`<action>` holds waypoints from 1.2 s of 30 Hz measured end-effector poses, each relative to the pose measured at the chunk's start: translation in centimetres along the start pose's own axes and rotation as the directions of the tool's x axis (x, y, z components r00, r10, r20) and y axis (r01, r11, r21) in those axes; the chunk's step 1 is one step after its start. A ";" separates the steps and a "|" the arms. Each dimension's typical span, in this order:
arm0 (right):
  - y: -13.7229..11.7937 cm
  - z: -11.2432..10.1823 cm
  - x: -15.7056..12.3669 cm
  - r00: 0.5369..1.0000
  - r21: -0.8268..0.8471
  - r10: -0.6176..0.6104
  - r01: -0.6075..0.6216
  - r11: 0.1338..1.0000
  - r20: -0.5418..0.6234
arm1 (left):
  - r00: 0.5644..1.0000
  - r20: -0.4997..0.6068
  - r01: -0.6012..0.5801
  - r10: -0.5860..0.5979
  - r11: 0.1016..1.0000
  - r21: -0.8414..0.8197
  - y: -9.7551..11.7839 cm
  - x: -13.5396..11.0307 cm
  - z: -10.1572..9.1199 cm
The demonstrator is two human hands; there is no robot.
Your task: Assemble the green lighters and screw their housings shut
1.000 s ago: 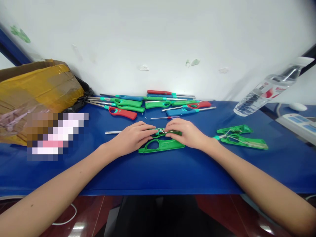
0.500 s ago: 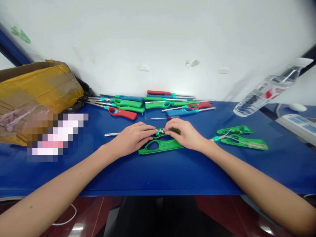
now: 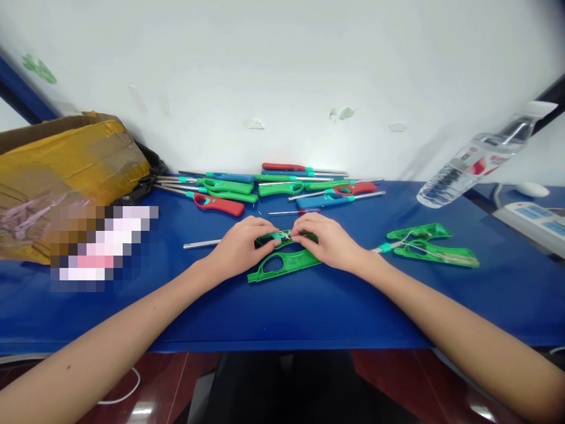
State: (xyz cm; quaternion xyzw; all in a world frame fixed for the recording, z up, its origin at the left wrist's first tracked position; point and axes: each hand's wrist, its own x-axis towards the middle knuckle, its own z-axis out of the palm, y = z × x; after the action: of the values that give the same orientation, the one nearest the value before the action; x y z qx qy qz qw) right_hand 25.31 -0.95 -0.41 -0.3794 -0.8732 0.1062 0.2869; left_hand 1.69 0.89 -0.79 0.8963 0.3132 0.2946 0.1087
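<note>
An opened green gas lighter lies between both hands, its metal barrel sticking out to the left. My left hand is closed on its front end, thumb and fingers around the turquoise collar. Thin white wires show in the gap between the fingertips. My right hand pinches at the wires and the inside of the lighter; its fingertips hide what exactly they hold. Just below, a loose green handle half lies with its inner side up, its right end under my right hand.
Another opened green lighter lies to the right. Several assembled lighters and a screwdriver lie along the wall. A taped cardboard box stands left; a water bottle and a white device are right.
My left thumb has moved up against the lighter, closing the grip. The lighter has shifted slightly left, and the loose handle half is tilted a little more. My right fingertips have shifted slightly left.
</note>
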 end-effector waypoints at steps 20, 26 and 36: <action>0.3 0.1 0.3 0.999 0.035 -0.030 0.029 0.999 0.022 | 0.990 0.067 -0.124 0.120 0.990 0.061 -0.6 -0.3 0.2; 0.1 0.0 0.2 0.998 0.009 -0.042 0.042 0.999 0.049 | 0.992 0.062 -0.110 0.106 0.992 0.056 -0.5 -0.3 0.2; 0.3 0.3 0.0 0.988 -0.059 -0.134 0.129 0.990 -0.082 | 0.990 0.042 -0.137 0.135 0.989 0.062 -0.7 -0.5 0.3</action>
State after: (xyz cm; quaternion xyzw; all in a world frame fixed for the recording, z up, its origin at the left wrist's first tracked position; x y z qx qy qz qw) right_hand 25.35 -0.72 -0.75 -0.3325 -0.8858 0.0475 0.3201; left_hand 1.23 1.16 -1.54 0.9240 0.2585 0.2743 0.0652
